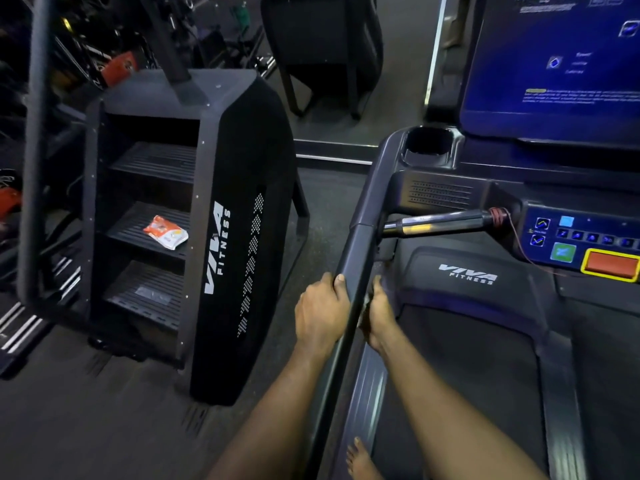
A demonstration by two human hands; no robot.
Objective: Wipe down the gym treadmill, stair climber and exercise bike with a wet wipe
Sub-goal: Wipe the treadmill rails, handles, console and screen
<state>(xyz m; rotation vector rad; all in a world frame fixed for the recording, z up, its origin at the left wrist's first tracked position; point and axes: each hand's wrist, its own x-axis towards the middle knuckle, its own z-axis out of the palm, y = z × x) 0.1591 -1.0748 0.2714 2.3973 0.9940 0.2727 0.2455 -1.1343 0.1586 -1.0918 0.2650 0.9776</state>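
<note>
I stand on the treadmill belt [467, 375]. Its dark left handrail [360, 244] runs up to the console. My left hand [320, 311] grips the rail from the outer side, thumb on top. My right hand [379, 317] wraps the same rail from the inner side, level with the left; its fingers are hidden behind the rail. A pale sliver between palm and rail looks like the wet wipe [363, 318]. To the left stands the black stair climber [242, 202]. An orange-and-white wipe packet [165, 233] lies on its middle step. No exercise bike is identifiable.
The treadmill console has a lit blue screen [554, 64], a cup holder [429, 143], a red stop button [611, 265] and a short inner grip bar [443, 223]. My bare foot [360, 459] is on the side rail. A black chair [322, 46] and gym gear stand behind.
</note>
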